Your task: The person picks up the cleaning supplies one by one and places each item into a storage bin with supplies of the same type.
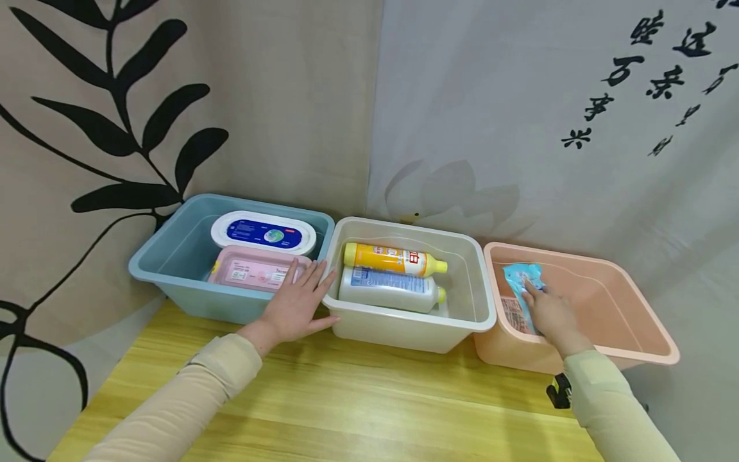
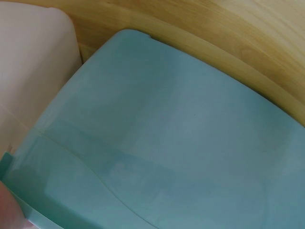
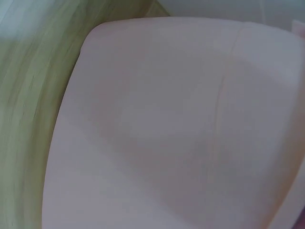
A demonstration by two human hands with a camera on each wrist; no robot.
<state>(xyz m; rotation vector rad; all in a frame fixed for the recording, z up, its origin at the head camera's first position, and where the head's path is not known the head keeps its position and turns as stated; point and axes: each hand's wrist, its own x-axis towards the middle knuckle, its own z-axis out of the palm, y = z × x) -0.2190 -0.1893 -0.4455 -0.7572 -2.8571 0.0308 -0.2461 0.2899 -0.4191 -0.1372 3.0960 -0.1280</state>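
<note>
My left hand point(image 1: 297, 301) lies with fingers spread and straight across the adjoining rims of the blue bin point(image 1: 196, 279) and the white bin point(image 1: 398, 330). Beside its fingertips, inside the blue bin, is a pink wipes box point(image 1: 254, 269); a white oval tub point(image 1: 222, 229) with a dark blue label sits behind it. My right hand point(image 1: 551, 314) reaches into the peach bin point(image 1: 641, 314), thumb and forefinger at a light-blue packet point(image 1: 514, 274) by the left wall. The hand covers part of the packet. A printed pinkish pack point(image 1: 512, 312) shows beneath.
The white bin holds a yellow bottle point(image 1: 378, 258) and a white bottle point(image 1: 375, 289), both lying sideways. All three bins stand in a row on the wooden table point(image 1: 346, 398), against a printed curtain point(image 1: 300, 96). A small black object point(image 1: 558, 391) is near my right sleeve.
</note>
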